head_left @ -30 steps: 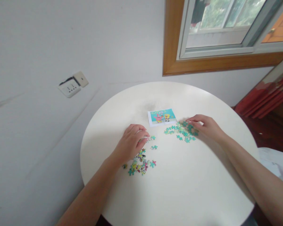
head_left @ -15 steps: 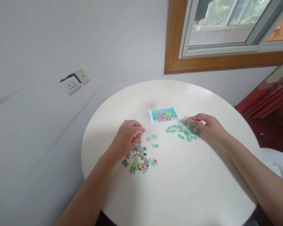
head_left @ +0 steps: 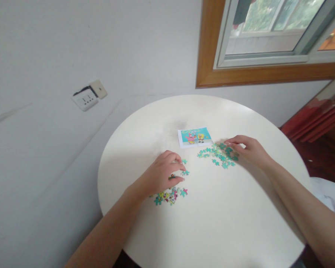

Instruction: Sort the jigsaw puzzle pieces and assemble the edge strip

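Note:
My left hand is over the mixed-colour pile of puzzle pieces, hiding part of it. Its thumb and fingers are apart, with a small teal-and-white puzzle piece close to the fingertips. On the other side, my right hand is at the edge of a loose pile of teal puzzle pieces. Thumb and index finger are pinched together there; what lies between them is too small to make out. A picture card with cartoon figures on teal lies flat beyond the piles.
Everything lies on a round white table. Behind it is a white wall with a socket, and a wood-framed window at upper right. A red curtain hangs at the right, above a white item beside the table.
My left hand has moved right and slightly nearer to me, now covering the middle of the mixed pile and some loose pieces. My right hand stays at the teal pile. The view shifted slightly.

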Available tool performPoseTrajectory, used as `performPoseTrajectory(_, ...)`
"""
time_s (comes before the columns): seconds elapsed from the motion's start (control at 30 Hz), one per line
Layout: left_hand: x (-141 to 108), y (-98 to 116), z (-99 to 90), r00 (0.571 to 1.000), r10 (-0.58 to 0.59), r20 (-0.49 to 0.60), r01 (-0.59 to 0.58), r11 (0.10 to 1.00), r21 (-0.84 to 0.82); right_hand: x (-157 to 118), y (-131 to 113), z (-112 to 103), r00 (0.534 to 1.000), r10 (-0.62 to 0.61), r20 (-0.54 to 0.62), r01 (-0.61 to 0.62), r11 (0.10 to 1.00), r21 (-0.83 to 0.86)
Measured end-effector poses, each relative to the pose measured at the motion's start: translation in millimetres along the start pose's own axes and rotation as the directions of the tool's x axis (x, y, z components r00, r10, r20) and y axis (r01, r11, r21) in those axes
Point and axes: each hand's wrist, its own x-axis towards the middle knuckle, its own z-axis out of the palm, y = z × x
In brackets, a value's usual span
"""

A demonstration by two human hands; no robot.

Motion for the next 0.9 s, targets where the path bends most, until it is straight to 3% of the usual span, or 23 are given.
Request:
performPoseTrajectory(0.4, 2, 4, 2.3, 1.0, 0.023, 0.014, -0.022, 0.998, -0.063, 0, -2, 0, 1.0, -0.004, -0.022, 0.005, 1.0, 0.014)
performPoseTrajectory(0.63, -1, -6, -15.4, 0.986, -0.059, -0.157, 0.056, 0.998, -0.022, 1, 0, -1, 1.0, -0.004, -0.019, 0.004, 1.0, 0.016)
performPoseTrajectory(0.9, -6, -16, -19.8, 0.981, -0.073, -0.178, 0.078, 0.997, 0.021, 0, -1, -1, 1.0, 0.001, -0.015, -0.001, 1.0, 0.004)
